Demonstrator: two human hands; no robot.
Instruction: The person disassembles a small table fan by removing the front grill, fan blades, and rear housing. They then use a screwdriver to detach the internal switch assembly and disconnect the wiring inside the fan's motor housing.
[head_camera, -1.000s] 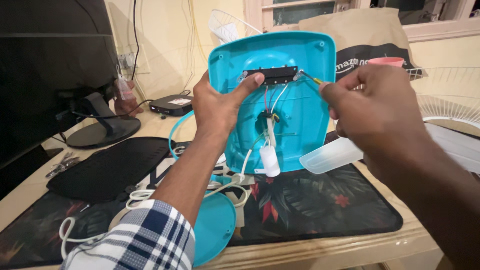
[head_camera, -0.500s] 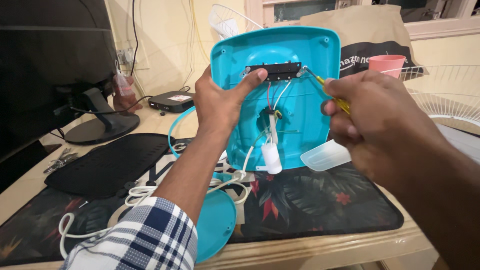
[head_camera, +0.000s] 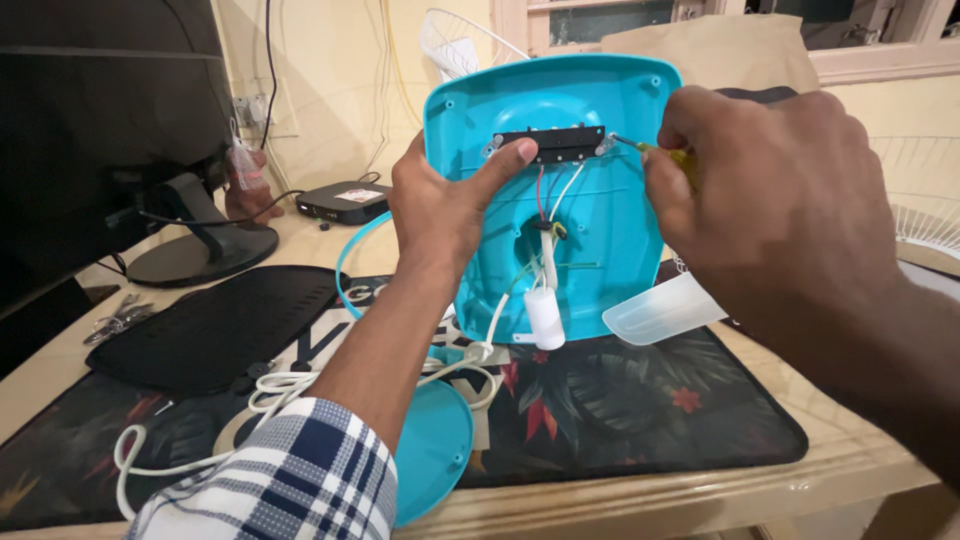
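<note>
- Far left, a dark monitor stand (head_camera: 200, 245) and a flat black pad (head_camera: 215, 325) with a matte, slightly grained face lie on the desk; a white cord (head_camera: 270, 395) loops loosely over the floral mat (head_camera: 640, 420), soft and rubbery by the look of it.
- My left hand (head_camera: 445, 205) braces the turquoise plastic housing (head_camera: 600, 230), which stands upright on the mat at the middle of the desk; my fingers wrap its left edge and my thumb presses flat on the black switch strip (head_camera: 560, 143).
- The housing is smooth moulded plastic, glossy, with rounded corners and a shallow dished centre (red and white wires run down from the strip to a hole there).
- A small white cylinder (head_camera: 545, 318) hangs on its lead at the housing's foot, just beside a translucent fan blade (head_camera: 655, 312).
- My right hand (head_camera: 770, 190) is closed round a yellow-handled screwdriver (head_camera: 660, 152), its thin metal tip set at the screw on the strip's right end.
- I judge the step in hand to be working that screw; the next move calls for keeping the tip square in the head and my thumb firm, so the strip cannot shift.
</note>
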